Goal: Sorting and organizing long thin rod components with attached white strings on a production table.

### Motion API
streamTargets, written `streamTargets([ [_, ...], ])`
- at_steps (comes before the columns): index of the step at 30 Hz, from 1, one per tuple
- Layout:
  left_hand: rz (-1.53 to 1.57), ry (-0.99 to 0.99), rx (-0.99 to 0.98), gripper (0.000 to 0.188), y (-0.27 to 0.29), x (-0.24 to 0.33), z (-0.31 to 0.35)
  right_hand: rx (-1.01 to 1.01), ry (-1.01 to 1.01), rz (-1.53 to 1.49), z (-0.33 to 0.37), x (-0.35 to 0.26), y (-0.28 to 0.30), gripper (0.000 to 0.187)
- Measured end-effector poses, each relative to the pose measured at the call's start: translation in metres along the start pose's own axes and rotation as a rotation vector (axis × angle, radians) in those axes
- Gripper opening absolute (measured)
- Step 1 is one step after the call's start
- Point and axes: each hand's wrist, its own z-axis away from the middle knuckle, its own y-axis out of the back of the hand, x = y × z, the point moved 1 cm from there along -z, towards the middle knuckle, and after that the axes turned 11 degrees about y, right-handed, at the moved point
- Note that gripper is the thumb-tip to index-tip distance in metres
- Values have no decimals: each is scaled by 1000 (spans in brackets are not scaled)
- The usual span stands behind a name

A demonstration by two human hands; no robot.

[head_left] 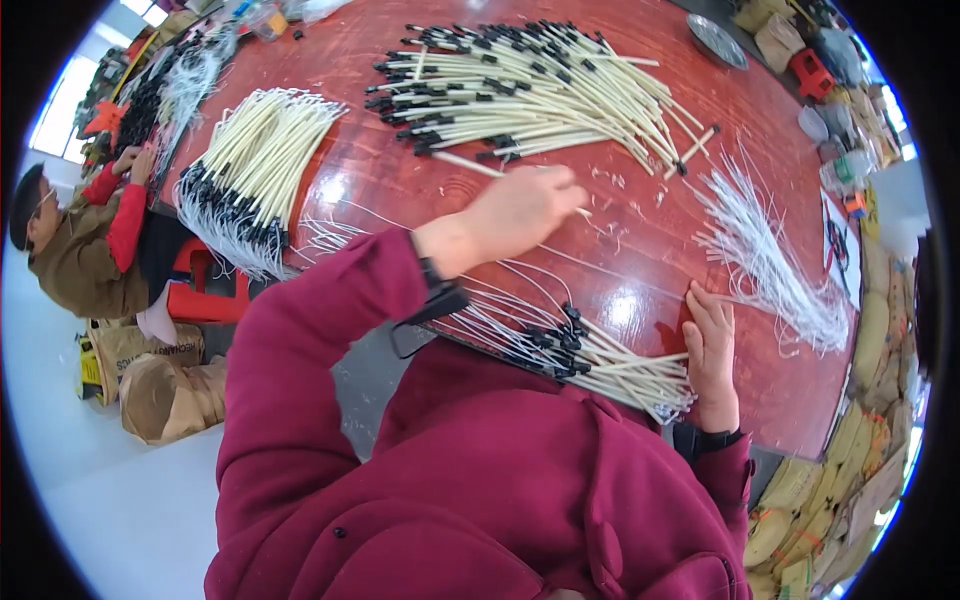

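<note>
My left hand [528, 212] reaches over the middle of the table, fingers closed around a cream tube [465, 164]. One end of that tube shows beyond the knuckles, its short tip below the fingertips. My right hand [711, 345] rests at the near right with fingers stretched out, its fingertips by a thin white cord that crosses the tabletop. Beside it, at the table's near edge, lies a bunch of cream tubes [635, 372] with black end pieces and white cords trailing left. A large heap of cream tubes [540, 90] with black ends sits beyond my left hand.
On the red table [780, 410], a bundle of loose white cords [770, 260] lies at right, near scissors [838, 245]. A stack of corded tubes [265, 165] lies at left. A metal dish [716, 40] stands far right. Another person [90, 235] works at far left, near a red stool [205, 295].
</note>
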Motion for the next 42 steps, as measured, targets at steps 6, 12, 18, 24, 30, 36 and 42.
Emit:
streamTargets([
  [6, 104, 373, -40, 9, 30, -26, 66, 10, 0, -22, -14, 16, 1, 42],
  [12, 91, 433, -68, 8, 31, -19, 77, 31, -42, -44, -8, 15, -5, 41],
  [18, 94, 432, -77, 10, 31, -19, 71, 30, -60, -65, -10, 11, -10, 42],
  [24, 92, 415, -82, 8, 25, -18, 68, 31, -68, -57, -9, 13, -11, 43],
  [30, 51, 401, -105, 8, 20, -13, 62, 40, -76, -68, -7, 16, -8, 43],
  [36, 13, 346, -111, 9, 13, -11, 54, -5, -104, -75, -4, 18, -7, 44],
  [42, 28, 357, -108, 9, 14, -16, 54, 45, -78, -65, -7, 20, -9, 42],
])
